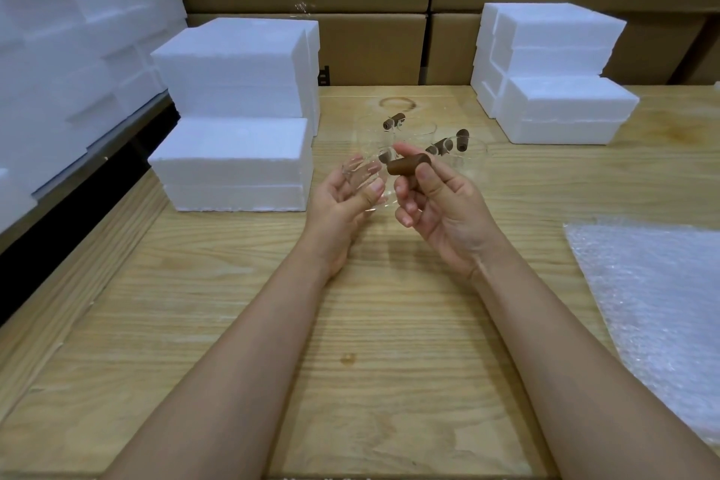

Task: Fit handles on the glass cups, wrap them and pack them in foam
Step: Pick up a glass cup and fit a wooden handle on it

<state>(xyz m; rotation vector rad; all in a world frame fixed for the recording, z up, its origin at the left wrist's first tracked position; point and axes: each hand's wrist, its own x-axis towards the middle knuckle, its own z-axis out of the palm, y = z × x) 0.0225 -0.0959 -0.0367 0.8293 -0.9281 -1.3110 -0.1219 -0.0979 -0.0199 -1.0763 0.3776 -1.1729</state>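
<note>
My left hand (348, 196) holds a clear glass cup (364, 178) above the wooden table (249, 323), fingers curled round its wall. Just to its right, my right hand (436, 203) pinches a short brown wooden handle (409, 164) between thumb and forefinger, its end pointing at the cup. Behind the hands stand several more glass cups (393, 132) with brown handles (394, 120) on or in them; their glass walls are hard to make out.
White foam blocks are stacked at the left (233, 164) and at the back right (561, 109). More foam fills the far left shelf (70, 51). A bubble wrap sheet (658, 308) lies at the right edge. Cardboard boxes (370, 47) line the back.
</note>
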